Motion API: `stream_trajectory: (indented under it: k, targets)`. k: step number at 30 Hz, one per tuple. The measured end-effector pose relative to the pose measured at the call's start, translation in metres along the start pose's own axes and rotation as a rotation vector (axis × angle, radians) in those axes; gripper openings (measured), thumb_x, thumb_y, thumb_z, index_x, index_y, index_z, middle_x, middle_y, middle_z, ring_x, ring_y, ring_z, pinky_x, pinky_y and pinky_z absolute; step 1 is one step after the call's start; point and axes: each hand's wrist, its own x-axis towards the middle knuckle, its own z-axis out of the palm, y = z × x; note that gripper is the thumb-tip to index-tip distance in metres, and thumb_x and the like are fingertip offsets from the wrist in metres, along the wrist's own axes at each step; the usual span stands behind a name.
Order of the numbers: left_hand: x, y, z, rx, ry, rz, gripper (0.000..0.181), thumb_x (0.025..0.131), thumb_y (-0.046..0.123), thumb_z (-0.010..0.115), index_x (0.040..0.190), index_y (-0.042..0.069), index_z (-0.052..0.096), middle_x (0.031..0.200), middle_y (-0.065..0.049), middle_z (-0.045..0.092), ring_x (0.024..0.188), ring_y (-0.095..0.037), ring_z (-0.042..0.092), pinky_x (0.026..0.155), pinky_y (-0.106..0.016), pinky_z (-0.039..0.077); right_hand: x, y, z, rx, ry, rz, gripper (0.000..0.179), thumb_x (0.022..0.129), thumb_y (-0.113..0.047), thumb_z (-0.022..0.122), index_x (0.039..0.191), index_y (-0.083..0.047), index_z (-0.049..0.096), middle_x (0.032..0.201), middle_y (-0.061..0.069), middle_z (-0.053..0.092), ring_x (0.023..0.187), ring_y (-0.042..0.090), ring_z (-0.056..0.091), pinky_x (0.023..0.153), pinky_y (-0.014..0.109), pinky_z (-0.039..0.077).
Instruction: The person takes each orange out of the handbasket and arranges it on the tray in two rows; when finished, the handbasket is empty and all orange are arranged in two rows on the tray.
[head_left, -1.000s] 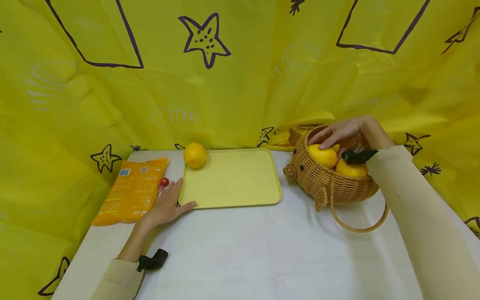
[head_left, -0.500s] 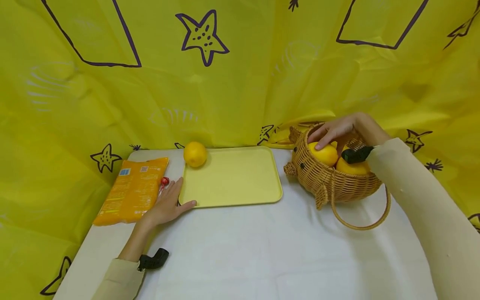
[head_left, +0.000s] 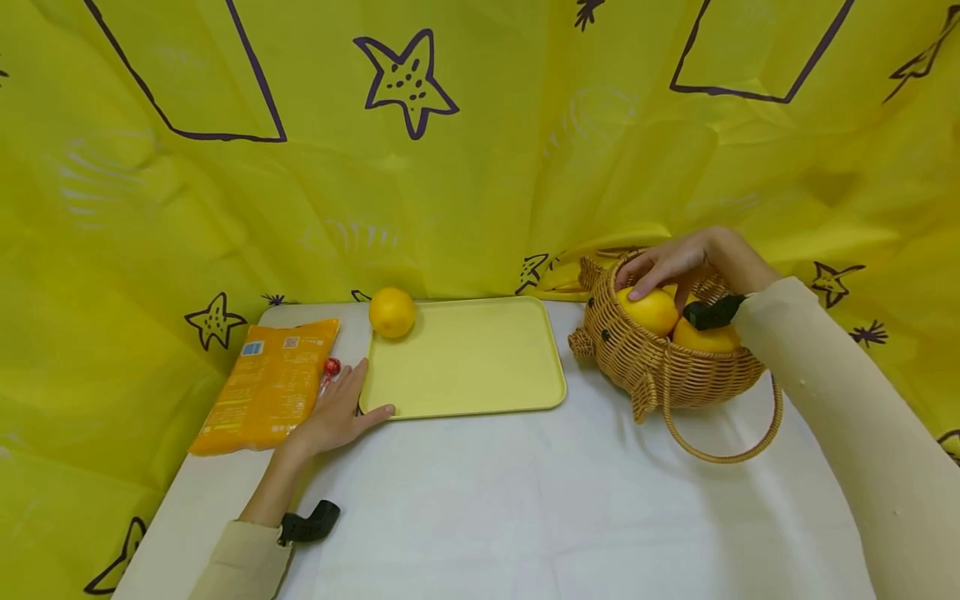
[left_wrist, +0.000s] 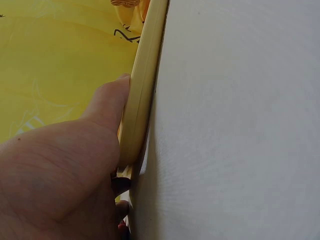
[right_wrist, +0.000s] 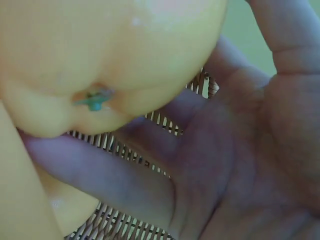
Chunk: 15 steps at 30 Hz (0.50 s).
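My right hand (head_left: 678,257) reaches into a wicker basket (head_left: 626,358) with a pig's face and grips a glossy yellow fruit (head_left: 649,312). A small green stem shows on that fruit (right_wrist: 95,65) in the right wrist view, where fingers (right_wrist: 100,170) curl beneath it. Other yellow fruit (head_left: 705,335) sits beside it in the basket. My left hand (head_left: 333,417) lies spread at the near left corner of a pale yellow tray (head_left: 472,412), thumb along the front rim and fingers beside the left edge. A yellow-orange round fruit (head_left: 392,313) rests at the tray's far left corner.
Left of the left hand lies an orange plastic packet (head_left: 266,387), with a red-wrapped lollipop (head_left: 332,367) between packet and tray. The basket's handle (head_left: 727,458) hangs down in front. A yellow patterned cloth (head_left: 480,183) rises behind the white table (head_left: 525,500).
My right hand has shifted slightly on the fruit inside the basket, and the right forearm has swung a little outward. My left hand stays at the tray's corner.
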Motion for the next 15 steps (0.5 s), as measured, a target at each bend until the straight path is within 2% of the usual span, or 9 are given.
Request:
stream_trajectory:
  k: [5,10,15]
  targets:
    - [0.0005,-0.0014,0.0002,0.001,0.006,0.000,0.101,0.092,0.056,0.055,0.153,-0.005,0.004,0.161,-0.027,0.005,0.148,-0.048,-0.001,0.119,-0.063,0.001,0.0002,-0.0030,-0.0007,-0.037,0.002,0.006,0.054,0.098,-0.037,0.054,0.142,-0.010,0.036,0.149,0.017,0.033,0.122,0.025,0.048,0.084,0.042,0.058]
    - [0.0011,-0.0029,0.0018,-0.001,0.003,0.001,0.101,0.091,0.057,0.055,0.154,-0.005,0.004,0.161,-0.027,0.006,0.149,-0.047,0.000,0.119,-0.063,0.002,-0.0006,-0.0030,0.0023,-0.001,-0.005,0.026,0.070,0.098,-0.037,0.055,0.153,-0.007,0.023,0.158,0.025,0.018,0.137,0.034,0.039,0.095,0.045,0.054]
    - [0.0016,-0.0035,0.0026,-0.009,0.003,-0.001,0.102,0.091,0.057,0.056,0.154,-0.005,0.004,0.162,-0.026,0.005,0.149,-0.047,0.000,0.120,-0.062,0.002,-0.0009,-0.0023,0.0039,0.019,0.002,0.027,0.076,0.097,-0.035,0.057,0.155,-0.005,0.018,0.159,0.027,0.011,0.138,0.036,0.038,0.098,0.046,0.052]
